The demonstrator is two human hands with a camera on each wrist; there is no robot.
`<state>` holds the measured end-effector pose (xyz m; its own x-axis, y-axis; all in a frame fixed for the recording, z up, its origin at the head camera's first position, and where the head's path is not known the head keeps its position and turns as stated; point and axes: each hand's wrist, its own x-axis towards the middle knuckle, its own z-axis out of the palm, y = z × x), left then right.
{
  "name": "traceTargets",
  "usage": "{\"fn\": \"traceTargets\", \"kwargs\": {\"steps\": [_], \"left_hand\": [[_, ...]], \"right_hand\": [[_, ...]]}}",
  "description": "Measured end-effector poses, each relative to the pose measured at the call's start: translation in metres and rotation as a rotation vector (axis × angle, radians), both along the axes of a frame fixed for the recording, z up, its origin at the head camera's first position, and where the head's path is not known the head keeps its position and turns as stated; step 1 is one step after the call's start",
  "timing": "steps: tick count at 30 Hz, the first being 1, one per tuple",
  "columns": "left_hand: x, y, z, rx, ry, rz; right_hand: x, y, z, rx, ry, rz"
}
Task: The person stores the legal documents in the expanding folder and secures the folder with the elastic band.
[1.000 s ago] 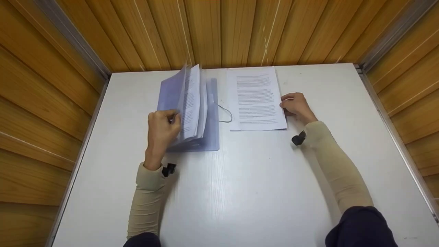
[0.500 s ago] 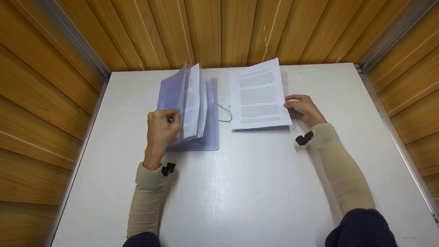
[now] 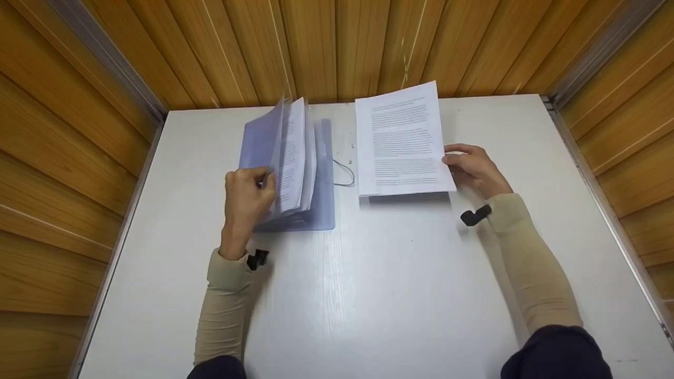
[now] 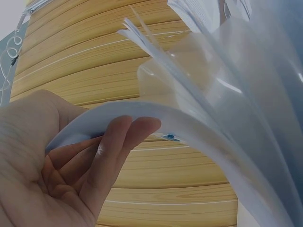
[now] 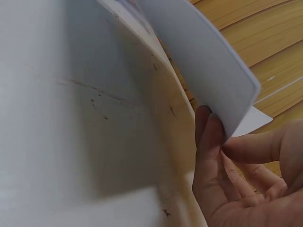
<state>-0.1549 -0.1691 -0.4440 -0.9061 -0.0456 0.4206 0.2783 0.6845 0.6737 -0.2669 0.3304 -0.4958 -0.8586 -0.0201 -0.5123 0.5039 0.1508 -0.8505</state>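
Observation:
My left hand (image 3: 248, 197) pinches the raised cover and front leaves of a bluish clear document folder (image 3: 325, 205) on the left of the table. Printed pages (image 3: 292, 158) stand fanned inside its plastic sleeves. In the left wrist view, the held leaves bend in a curve over my fingers (image 4: 111, 146). To the right, my right hand (image 3: 474, 166) pinches the right edge of a printed paper stack (image 3: 404, 142). That stack is tilted, its right side lifted, with a shadow below. The right wrist view shows its blank underside (image 5: 199, 61) between thumb and fingers.
A thin dark elastic loop (image 3: 345, 173) sticks out from the folder's right edge towards the papers. The white table (image 3: 368, 295) ends at a wood-plank wall (image 3: 363, 47) at the back, with more planks on both sides.
My right hand has lifted the paper stack off the table and drawn it slightly right, its right side rising. The left hand and the folder have stayed nearly still.

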Motion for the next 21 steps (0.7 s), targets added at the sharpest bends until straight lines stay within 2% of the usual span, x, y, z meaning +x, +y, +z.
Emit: {"fn": "traceTargets", "kwargs": {"steps": [11,21], "left_hand": [[0.001,-0.004,0.003,0.002,0.012,0.015],[0.002,-0.006,0.004,0.015,0.015,0.028]], "right_hand": [[0.008,-0.022,0.007,-0.088,0.059,0.032],[0.013,-0.043,0.004,-0.156,0.080,0.039]]}}
